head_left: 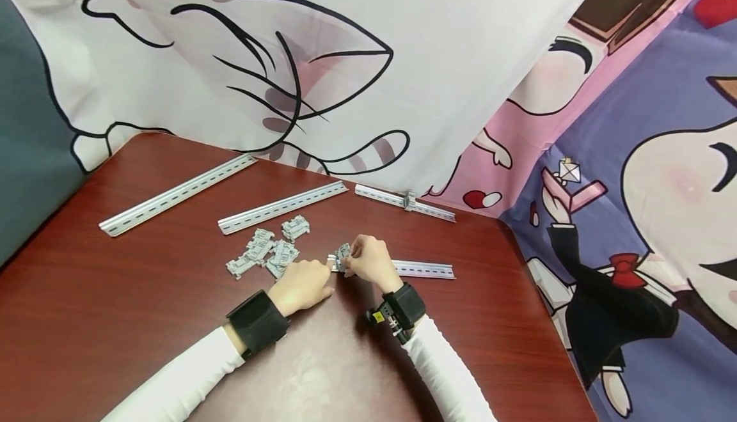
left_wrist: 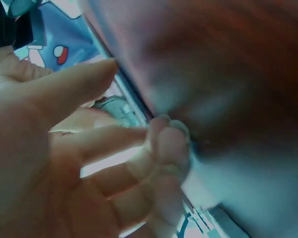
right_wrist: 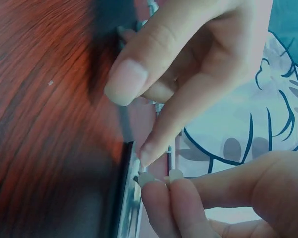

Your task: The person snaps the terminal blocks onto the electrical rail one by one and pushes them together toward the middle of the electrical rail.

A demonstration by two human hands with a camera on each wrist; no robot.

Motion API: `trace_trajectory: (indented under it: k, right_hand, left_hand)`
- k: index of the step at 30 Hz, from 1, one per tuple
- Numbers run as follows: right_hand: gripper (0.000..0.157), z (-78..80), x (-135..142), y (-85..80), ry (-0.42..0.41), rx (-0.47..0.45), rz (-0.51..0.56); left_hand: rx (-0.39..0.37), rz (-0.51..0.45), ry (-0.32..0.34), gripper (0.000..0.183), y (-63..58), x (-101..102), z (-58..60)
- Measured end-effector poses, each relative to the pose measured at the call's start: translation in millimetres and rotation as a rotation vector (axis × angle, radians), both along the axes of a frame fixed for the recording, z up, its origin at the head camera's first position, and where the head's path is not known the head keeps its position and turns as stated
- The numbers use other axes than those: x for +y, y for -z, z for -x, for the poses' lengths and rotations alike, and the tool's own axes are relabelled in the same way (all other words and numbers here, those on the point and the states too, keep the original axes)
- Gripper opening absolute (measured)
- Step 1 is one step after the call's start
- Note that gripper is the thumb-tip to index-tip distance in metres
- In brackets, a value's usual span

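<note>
My right hand [head_left: 374, 261] pinches a small grey terminal block [head_left: 342, 252] between thumb and fingertips, over the left end of a slotted metal DIN rail [head_left: 423, 269]. Just left of it, my left hand [head_left: 302, 284] reaches in with its index finger extended to the rail's end. In the right wrist view, that index fingertip [right_wrist: 146, 153] comes down at the end of the rail [right_wrist: 126, 198], with the thumb held apart. The right fingers [right_wrist: 174, 208] mostly hide the block there. In the left wrist view, part of the grey block [left_wrist: 114, 109] shows behind the left thumb [left_wrist: 84, 89].
Several loose grey terminal blocks [head_left: 283, 254] lie left of the hands. Behind them are a long rail [head_left: 178, 193], a second rail [head_left: 282, 207] and a shorter rail [head_left: 377, 195] carrying one block [head_left: 410, 201]. Printed cloth [head_left: 460, 38] borders the brown table [head_left: 144, 320].
</note>
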State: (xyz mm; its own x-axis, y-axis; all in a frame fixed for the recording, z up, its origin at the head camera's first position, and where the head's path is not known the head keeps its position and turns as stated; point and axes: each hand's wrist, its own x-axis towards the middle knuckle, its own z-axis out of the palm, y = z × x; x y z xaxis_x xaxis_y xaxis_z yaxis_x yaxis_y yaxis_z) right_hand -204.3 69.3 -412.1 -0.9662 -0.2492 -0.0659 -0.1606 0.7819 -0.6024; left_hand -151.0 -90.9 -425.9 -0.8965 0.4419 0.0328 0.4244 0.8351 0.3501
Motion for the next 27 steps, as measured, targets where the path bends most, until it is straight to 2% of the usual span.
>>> trace_trajectory:
  k: [5, 10, 16, 21, 24, 27]
  right_hand:
    - [0.014, -3.0, -5.5, 4.3, 0.041, 0.01, -0.045]
    - [0.015, -4.5, -8.1, 0.9, 0.061, 0.016, -0.057]
    - [0.021, -6.9, -12.7, 4.3, 0.03, 0.123, -0.101]
    - [0.037, -5.7, -17.6, 5.0, 0.003, 0.205, -0.197]
    - [0.046, -2.4, -19.8, 5.5, -0.024, 0.205, -0.227]
    - [0.046, 2.3, -18.5, 5.7, -0.042, 0.16, -0.219]
  left_hand:
    - [-0.001, 0.004, 0.014, 0.044, 6.1, -1.4, -0.3]
    - [-0.016, 0.012, 0.025, 0.049, 3.7, 0.0, 2.0]
    - [-0.055, 0.004, 0.038, 0.045, 0.5, -0.2, 3.2]
    - [-0.095, -0.012, 0.05, 0.043, 2.2, -1.3, 6.0]
    - [-0.113, -0.018, 0.055, 0.039, 3.7, -3.7, 6.9]
    - [-0.122, -0.024, 0.062, 0.03, 4.1, -3.3, 8.5]
